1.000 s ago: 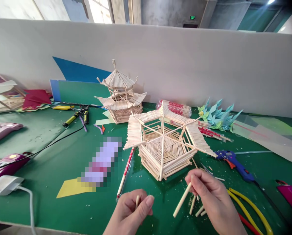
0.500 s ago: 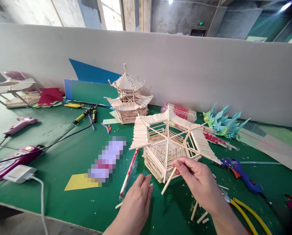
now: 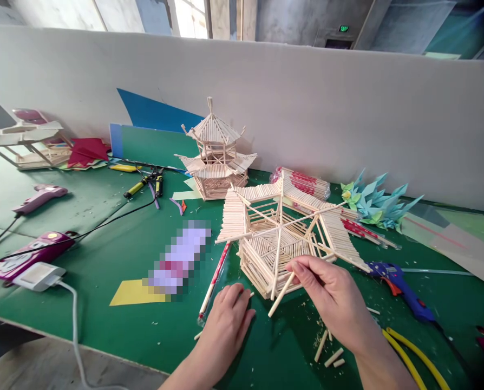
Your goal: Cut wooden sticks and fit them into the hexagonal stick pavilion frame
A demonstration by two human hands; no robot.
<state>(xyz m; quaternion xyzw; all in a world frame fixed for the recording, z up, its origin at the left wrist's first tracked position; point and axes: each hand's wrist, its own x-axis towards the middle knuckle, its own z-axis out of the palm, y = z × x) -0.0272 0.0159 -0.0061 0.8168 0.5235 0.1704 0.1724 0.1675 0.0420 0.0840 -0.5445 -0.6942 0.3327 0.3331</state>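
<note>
My right hand [image 3: 323,292] pinches one end of a short wooden stick [image 3: 281,295], which slants down in front of the pavilion model [image 3: 280,238]. This model is built of round sticks, with a six-sided base, open roof ribs and slatted eaves. Left of it, my left hand [image 3: 228,327] is low over the table, fingers curled onto another wooden stick [image 3: 197,336]. Only that stick's two ends show; the hand hides the rest. A stick in red-and-clear wrap [image 3: 214,281] lies just beyond this hand. Short cut pieces [image 3: 333,356] are scattered below my right wrist.
A finished two-tier pagoda [image 3: 216,157] stands behind. On the right lie a blue glue gun [image 3: 404,290], yellow-handled pliers [image 3: 418,355] and teal paper leaves [image 3: 375,200]. To the left are a pink glue gun [image 3: 41,199], a power strip [image 3: 31,254] with cables, and cutters [image 3: 146,181].
My left thumb has moved away from the fingers, and that hand has turned slightly over its stick. The right hand keeps its stick in nearly the same place. The view has shifted slightly.
</note>
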